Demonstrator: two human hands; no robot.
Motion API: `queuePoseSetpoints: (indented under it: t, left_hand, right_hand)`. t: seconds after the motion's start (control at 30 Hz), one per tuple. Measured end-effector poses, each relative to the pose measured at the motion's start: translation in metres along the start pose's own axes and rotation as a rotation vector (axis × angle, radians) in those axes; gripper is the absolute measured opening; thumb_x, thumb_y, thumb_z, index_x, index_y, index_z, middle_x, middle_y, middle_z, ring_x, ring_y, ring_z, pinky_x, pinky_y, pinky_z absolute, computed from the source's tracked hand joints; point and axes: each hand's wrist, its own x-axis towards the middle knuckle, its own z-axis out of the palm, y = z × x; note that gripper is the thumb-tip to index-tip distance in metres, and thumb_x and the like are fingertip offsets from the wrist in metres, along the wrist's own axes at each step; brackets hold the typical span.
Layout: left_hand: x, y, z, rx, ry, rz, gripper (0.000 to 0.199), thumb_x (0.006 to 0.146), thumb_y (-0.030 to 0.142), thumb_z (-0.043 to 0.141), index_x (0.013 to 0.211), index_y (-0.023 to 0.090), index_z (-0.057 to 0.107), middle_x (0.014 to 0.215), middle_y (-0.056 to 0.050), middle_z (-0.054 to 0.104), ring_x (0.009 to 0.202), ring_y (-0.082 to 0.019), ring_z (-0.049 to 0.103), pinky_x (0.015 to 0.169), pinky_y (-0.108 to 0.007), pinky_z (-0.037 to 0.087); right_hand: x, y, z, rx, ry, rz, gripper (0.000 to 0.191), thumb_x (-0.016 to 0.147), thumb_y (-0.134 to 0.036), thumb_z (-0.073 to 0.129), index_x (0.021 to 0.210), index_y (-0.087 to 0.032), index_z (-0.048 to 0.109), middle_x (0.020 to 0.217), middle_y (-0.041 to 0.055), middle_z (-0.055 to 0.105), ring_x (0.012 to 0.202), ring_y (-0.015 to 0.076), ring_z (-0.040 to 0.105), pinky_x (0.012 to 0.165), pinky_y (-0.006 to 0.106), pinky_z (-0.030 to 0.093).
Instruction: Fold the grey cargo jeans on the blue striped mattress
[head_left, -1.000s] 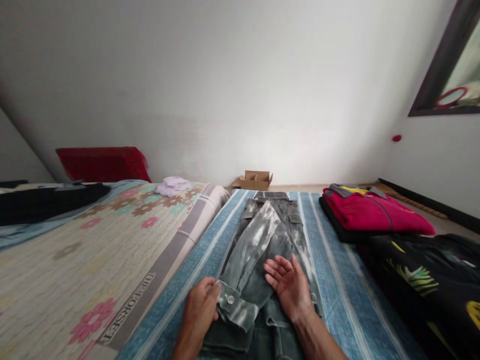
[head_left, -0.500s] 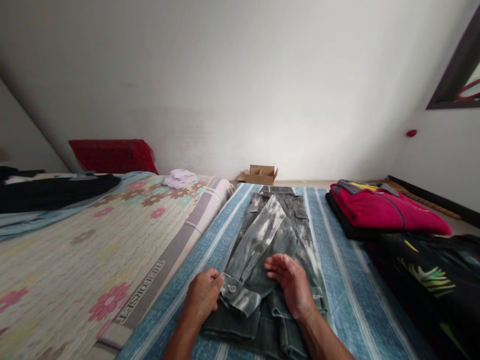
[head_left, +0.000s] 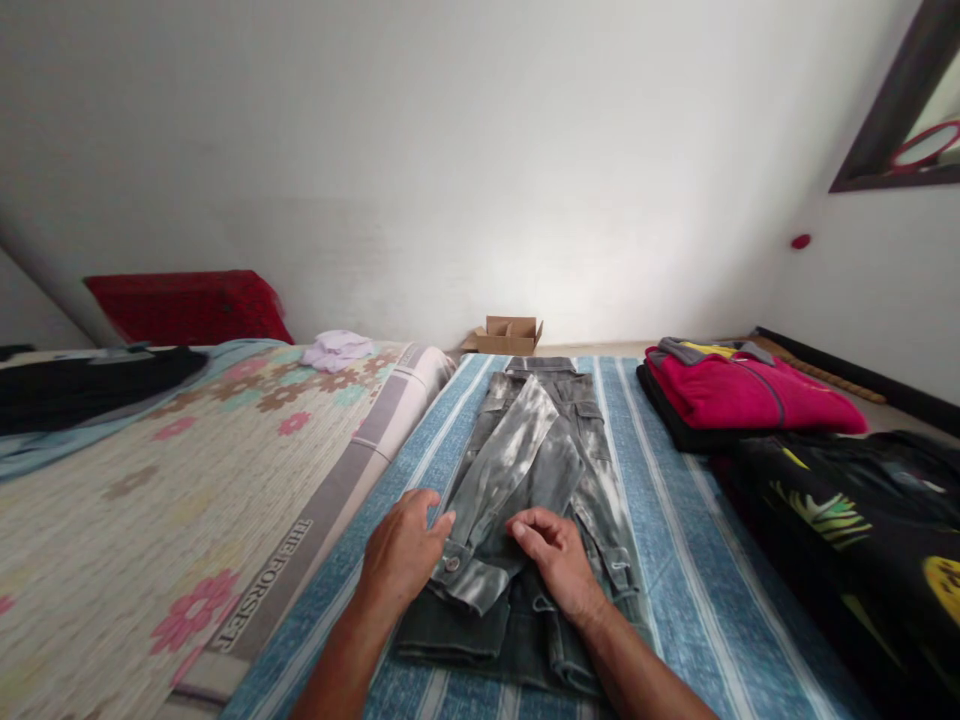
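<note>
Folded denim jacket: grey-green with bleached whitish blotches. Woven mat beneath it: blue with pale stripes. Quilted bedcover: cream, with pink, brown and teal flowers and a grey lettered border. Folded fleece top: magenta, grey trim. Dark printed cloth: black with yellow-green leaf motifs.

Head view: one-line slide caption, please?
Both hands, left hand and right hand, press a sleeve cuff onto a grey jacket lying on a striped blue mat.

We see a grey washed denim jacket lying folded lengthwise, sleeve across it, on the blue striped mat
</note>
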Motion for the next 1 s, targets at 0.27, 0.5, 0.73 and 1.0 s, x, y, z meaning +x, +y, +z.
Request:
queuePoseSetpoints:
  t: [0.27,0.5,0.73,1.0]
  left_hand:
    - [0.017,0.022,0.048,0.181,-0.294,0.241,0.063,0.087,0.043,0.039,0.14,0.008,0.038,0.151,-0.017,0.023,0.141,-0.028,0.018,0.111,-0.046,0.021]
    - [0.009,0.031,0.048,0.287,-0.345,0.184,0.065,0.089,0.047,0.032,0.144,0.012,0.032,0.153,-0.015,0.016,0.142,-0.027,0.014,0.111,-0.048,0.018]
    - [0.01,0.038,0.039,0.31,-0.383,0.164,0.065,0.087,0.045,0.035,0.143,0.012,0.034,0.152,-0.016,0.021,0.141,-0.029,0.018,0.11,-0.051,0.02]
    - [0.056,0.078,0.032,0.111,-0.227,0.438,0.043,0.087,0.024,0.041,0.127,0.014,0.052,0.141,-0.014,0.045,0.132,-0.023,0.038,0.11,-0.038,0.028]
  right_hand:
    - [0.01,0.005,0.002,0.113,0.122,0.007,0.034,0.071,-0.049,0.066,0.065,-0.016,0.066,0.062,0.0002,0.06,0.059,0.0119,0.049,0.06,0.023,0.038]
    - [0.018,0.006,0.003,0.26,0.256,0.102,0.03,0.06,-0.046,0.073,0.067,-0.018,0.064,0.066,0.0013,0.062,0.065,0.015,0.056,0.057,0.023,0.043]
    - [0.017,0.002,0.002,0.278,0.247,0.129,0.034,0.057,-0.049,0.074,0.066,-0.017,0.064,0.068,0.003,0.063,0.064,0.0155,0.058,0.055,0.024,0.044]
    - [0.015,0.003,0.005,0.162,0.14,0.02,0.028,0.07,-0.041,0.061,0.056,-0.017,0.056,0.054,-0.0015,0.053,0.054,0.011,0.045,0.056,0.023,0.036]
